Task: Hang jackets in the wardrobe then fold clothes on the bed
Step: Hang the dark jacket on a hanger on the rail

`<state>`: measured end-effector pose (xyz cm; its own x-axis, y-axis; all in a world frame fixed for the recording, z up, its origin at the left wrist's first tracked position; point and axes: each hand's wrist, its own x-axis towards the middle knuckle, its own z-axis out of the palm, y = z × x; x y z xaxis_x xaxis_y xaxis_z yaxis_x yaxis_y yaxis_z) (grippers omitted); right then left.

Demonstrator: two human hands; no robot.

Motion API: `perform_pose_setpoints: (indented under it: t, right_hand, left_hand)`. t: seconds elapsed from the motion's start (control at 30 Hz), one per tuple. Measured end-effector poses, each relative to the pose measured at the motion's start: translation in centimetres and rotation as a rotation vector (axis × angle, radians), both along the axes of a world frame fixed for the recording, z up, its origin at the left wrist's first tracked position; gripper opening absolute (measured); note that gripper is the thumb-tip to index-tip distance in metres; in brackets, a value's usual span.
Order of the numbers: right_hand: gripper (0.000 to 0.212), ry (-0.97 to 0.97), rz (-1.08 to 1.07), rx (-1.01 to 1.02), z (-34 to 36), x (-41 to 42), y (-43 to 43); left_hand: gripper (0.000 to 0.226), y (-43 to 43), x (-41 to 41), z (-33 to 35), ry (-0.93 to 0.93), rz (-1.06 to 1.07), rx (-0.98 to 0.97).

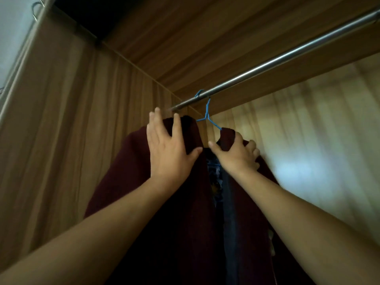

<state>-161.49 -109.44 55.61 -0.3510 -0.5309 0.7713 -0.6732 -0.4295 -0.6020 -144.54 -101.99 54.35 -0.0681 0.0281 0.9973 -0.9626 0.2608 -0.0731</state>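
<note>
The right hand [236, 155] is gripping the right shoulder of a dark red jacket [181, 212]. Its grip is clamped on the cloth, with the thumb stretching toward the collar opening and the fingers [251, 146] curling over the top of the shoulder. The left hand [168, 153] is lying flat on the jacket's left shoulder. Its grip is apart, the fingers straight and spread up over the shoulder's top edge and the thumb pointing across toward the right hand. Both bare forearms are reaching up from the lower corners of the view.

The jacket is hanging on a blue hanger [207, 116], whose arms are showing only near the neck, above the collar. The front is hanging open between the two hands, and a dark blue patterned cloth [216, 175] is showing in the gap; whether it is a lining or another garment cannot be told. The hanger's hook is sitting over a metal rail [287, 56], close to the rail's left end, where it is meeting the side wall.

The rail is running up and to the right beneath the wooden top of the wardrobe [61, 120]. The wardrobe's brown side wall is standing to the left of the jacket, and its paler back wall is catching light on the right. At the top left, on the wardrobe's outer edge, thin wire loops [37, 9] are hanging.
</note>
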Motion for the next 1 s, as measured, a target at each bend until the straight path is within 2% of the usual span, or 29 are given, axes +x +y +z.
perform_pose_setpoints:
  t: [0.13, 0.23, 0.33, 0.5, 0.67, 0.8, 0.93, 1.0]
  right_hand:
    - [0.080, -0.127, 0.061, -0.051, -1.3, -0.4, -0.1]
    - [0.071, -0.297, 0.227, -0.029, -0.8, -1.3, 0.2]
    - [0.068, -0.350, 0.398, -0.006, -0.9, -1.6, 0.6]
    - [0.080, -0.380, 0.563, -0.014, -2.6, 0.1, 1.4]
    - [0.078, -0.354, 0.601, -0.117, -3.8, 1.6, 2.1]
    - [0.081, -0.216, 0.642, -0.099, -2.4, 2.7, 2.7]
    - [0.065, -0.084, 0.639, -0.088, -1.8, 3.2, 1.8]
    - [0.069, -0.077, 0.608, -0.101, -2.8, 2.6, 1.0]
  left_hand:
    - [0.118, -0.1, -1.1, -3.4, 0.198, -0.263, 0.087]
    - [0.116, 1.0, -1.2, -3.4, 0.391, -0.555, 0.154]
    - [0.108, 2.3, -1.4, -2.4, 0.453, -0.716, 0.313]
    - [0.096, 2.3, -1.2, -3.3, 0.312, -0.552, 0.438]
    - [0.076, 0.9, -0.5, -6.3, 0.211, -0.431, 0.505]
    - [0.061, 1.0, -1.8, -3.9, 0.150, -0.406, 0.535]
    - [0.057, 1.3, -3.2, -1.9, 0.041, -0.369, 0.520]
    - [0.057, 1.1, -2.0, -1.5, 0.097, -0.366, 0.476]
